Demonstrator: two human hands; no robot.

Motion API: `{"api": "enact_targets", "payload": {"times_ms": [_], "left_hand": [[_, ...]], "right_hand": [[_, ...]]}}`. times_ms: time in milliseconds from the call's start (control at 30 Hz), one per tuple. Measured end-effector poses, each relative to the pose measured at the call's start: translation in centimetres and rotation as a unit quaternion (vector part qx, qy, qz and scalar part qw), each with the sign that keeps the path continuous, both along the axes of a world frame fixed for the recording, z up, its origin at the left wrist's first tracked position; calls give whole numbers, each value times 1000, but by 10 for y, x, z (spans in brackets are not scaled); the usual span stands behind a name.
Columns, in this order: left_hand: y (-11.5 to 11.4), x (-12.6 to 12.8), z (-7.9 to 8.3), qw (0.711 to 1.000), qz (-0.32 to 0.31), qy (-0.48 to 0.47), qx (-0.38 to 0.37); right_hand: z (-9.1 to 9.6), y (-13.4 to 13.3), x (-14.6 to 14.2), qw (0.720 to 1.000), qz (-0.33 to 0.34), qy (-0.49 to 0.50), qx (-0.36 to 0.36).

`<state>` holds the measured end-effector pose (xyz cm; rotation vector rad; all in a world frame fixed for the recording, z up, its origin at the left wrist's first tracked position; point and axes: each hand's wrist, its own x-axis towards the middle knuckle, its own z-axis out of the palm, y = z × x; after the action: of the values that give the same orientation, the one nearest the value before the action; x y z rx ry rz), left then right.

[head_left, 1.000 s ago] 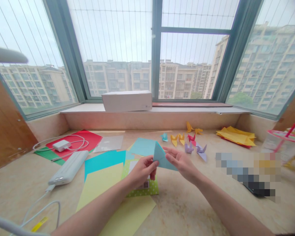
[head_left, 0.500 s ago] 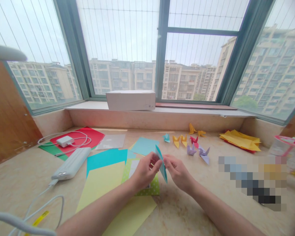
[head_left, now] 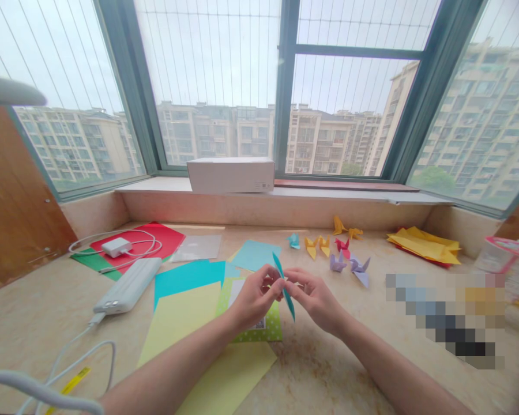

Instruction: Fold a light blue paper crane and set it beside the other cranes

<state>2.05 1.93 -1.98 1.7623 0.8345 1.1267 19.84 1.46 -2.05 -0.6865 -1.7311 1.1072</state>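
Note:
A narrow folded piece of teal origami paper (head_left: 289, 305) is held up nearly edge-on between both hands. My left hand (head_left: 262, 294) grips it from the left, thumb and fingers closed on its middle. From the right, my right hand (head_left: 309, 294) pinches the same spot with thumb and fingers. Beneath the hands lies a green dotted packet (head_left: 274, 331), partly covered by my left hand. Light yellow sheets (head_left: 181, 317), a bright blue sheet (head_left: 190, 279) and a pale blue sheet (head_left: 255, 255) spread around it.
Several folded paper cranes (head_left: 337, 263) in purple, yellow, red and blue stand behind my right hand. Yellow sheets (head_left: 424, 245) lie far right, near a clear cup (head_left: 497, 265). To the left are a power bank (head_left: 130, 285), a charger (head_left: 116, 247) and red paper (head_left: 168, 233).
The folded paper has turned more edge-on and looks thinner. My right hand's fingers have shifted left, closer to my left fingertips.

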Motion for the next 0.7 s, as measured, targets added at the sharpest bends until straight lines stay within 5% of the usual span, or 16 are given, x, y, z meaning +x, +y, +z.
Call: {"api": "enact_targets", "payload": {"times_ms": [700], "left_hand": [[-3,0,3,1000,6,7,-6]], "right_hand": [[4,-1,1,999,11,11,-52]]}}
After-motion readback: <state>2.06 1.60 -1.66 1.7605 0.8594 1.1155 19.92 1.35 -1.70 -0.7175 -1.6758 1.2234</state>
